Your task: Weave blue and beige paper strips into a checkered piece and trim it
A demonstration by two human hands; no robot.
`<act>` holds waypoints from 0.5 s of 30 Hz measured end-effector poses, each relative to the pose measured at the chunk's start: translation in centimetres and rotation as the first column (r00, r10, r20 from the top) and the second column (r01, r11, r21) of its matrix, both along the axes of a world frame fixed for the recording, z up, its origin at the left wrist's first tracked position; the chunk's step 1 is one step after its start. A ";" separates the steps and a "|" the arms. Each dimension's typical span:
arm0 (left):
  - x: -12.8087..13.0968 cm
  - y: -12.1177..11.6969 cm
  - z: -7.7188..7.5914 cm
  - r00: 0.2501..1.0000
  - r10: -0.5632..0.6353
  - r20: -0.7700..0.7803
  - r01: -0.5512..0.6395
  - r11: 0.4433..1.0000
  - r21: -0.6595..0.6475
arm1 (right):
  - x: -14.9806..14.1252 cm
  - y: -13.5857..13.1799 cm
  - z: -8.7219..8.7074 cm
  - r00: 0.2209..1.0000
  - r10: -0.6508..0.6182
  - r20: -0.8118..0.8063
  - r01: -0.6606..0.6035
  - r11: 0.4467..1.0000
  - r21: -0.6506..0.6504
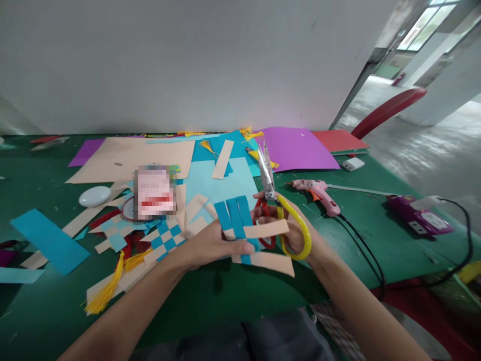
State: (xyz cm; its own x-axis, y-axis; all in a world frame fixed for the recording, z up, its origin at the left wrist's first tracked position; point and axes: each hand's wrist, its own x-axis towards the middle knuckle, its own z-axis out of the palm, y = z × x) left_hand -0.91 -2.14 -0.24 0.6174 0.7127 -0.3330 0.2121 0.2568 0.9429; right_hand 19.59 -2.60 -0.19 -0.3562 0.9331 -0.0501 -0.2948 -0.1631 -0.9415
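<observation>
My left hand [210, 246] pinches a small woven piece [248, 233] made of blue and beige paper strips, held above the green table [338, 250]. My right hand [296, 230] grips scissors [268, 180] with one red and one yellow handle loop; the blades point up and away, just right of the woven piece. A finished blue-and-beige checkered weave [167, 238] lies on the table left of my left hand.
Loose beige and blue strips, a yellow tassel [105, 293] and coloured paper sheets [296, 148] cover the table. A pink glue gun [319, 193] with a black cord lies at the right, beside a purple power strip [419, 215]. A white oval object [93, 196] sits at the left.
</observation>
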 end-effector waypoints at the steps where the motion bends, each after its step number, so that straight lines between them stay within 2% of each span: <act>1: 0.0 -0.1 -0.1 0.999 -0.049 0.007 0.050 0.998 -0.039 | 0.0 0.0 -0.1 1.000 0.019 -0.025 -0.019 1.000 -0.017; 5: 0.2 -0.2 -0.1 0.977 -0.190 0.099 0.203 0.967 -0.152 | -0.3 -0.3 -0.2 0.994 0.102 -0.049 -0.105 0.993 -0.051; 8: 0.3 -0.3 0.0 0.967 -0.206 0.152 0.232 0.957 -0.176 | -0.5 -0.4 -0.2 0.982 0.160 -0.104 -0.167 0.984 -0.064; 15: 0.2 -0.3 0.7 0.966 -0.247 0.075 0.257 0.943 -0.213 | -0.6 -0.5 -0.8 0.963 0.188 -0.192 -0.215 0.967 -0.133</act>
